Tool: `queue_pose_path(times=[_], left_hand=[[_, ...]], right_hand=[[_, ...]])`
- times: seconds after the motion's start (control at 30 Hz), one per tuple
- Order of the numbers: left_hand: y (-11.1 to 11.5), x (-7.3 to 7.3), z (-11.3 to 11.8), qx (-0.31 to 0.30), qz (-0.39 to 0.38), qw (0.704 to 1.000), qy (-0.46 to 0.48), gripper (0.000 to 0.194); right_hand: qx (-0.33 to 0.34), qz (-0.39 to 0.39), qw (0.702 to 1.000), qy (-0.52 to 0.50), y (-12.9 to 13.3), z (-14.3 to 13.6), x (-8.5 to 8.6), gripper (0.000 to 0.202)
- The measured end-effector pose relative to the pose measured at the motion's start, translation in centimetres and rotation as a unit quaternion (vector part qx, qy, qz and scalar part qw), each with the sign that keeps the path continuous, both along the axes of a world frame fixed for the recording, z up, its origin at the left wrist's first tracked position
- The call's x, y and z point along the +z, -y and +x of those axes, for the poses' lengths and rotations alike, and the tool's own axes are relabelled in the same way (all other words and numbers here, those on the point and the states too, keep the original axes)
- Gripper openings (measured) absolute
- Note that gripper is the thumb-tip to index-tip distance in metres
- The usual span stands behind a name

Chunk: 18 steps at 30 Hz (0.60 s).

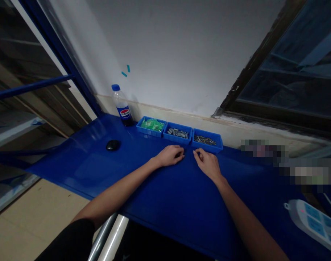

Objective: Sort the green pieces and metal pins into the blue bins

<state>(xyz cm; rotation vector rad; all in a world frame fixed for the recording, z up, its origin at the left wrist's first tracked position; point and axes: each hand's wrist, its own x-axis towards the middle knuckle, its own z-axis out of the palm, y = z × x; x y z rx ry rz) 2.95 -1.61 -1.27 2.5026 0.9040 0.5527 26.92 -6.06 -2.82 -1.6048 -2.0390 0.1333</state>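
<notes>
My left hand rests on the blue tabletop, its fingers loosely curled in and nothing visible in them. Just to its right, my right hand also lies with fingers bent inward, and no object shows in it. A small gap separates the two hands. Beyond them, three small blue bins stand side by side along the wall. The left bin contains green and clear plastic bags. Short metal cylinders fill the middle bin. Thin metal pins or screws lie in the right bin, nearest my right hand.
A Pepsi bottle stands left of the bins, against the wall. In front of it lies a black mouse-like object. A white power strip sits at the right. Blue frame bars border the table's left side.
</notes>
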Motion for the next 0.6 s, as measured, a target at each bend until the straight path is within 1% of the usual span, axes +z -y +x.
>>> queue_pose_path(times=[0.17,0.27,0.3,0.37,0.47,0.53,0.6], left_hand=[[0.8,-0.6,-0.7,0.02,-0.015,0.999,0.032,0.016],[1.0,-0.9,-0.8,0.03,0.001,0.999,0.036,0.017],[1.0,-1.0,-0.9,0.041,0.021,0.998,0.041,0.018],[0.9,-0.8,-1.1,0.08,0.085,0.992,0.049,0.021],[0.3,0.0,-1.6,0.149,0.19,0.97,0.02,0.036],[-0.3,0.4,-1.9,0.174,0.224,0.959,-0.025,0.049],[-1.1,0.6,-2.0,0.185,0.232,0.953,-0.062,0.056]], right_hand=[[0.001,0.004,1.0,0.013,0.0,0.0,-0.1,0.035],[0.002,0.006,1.0,0.016,0.1,-0.1,-0.1,0.038],[0.003,0.008,1.0,0.017,0.1,-0.2,-0.1,0.038],[0.006,0.01,1.0,0.017,0.2,-0.3,0.0,0.039],[0.007,0.017,1.0,0.014,0.2,-0.3,-0.1,0.04],[0.007,0.026,1.0,0.014,0.1,-0.3,-0.1,0.043],[0.007,0.031,0.999,0.014,0.1,-0.3,-0.1,0.043]])
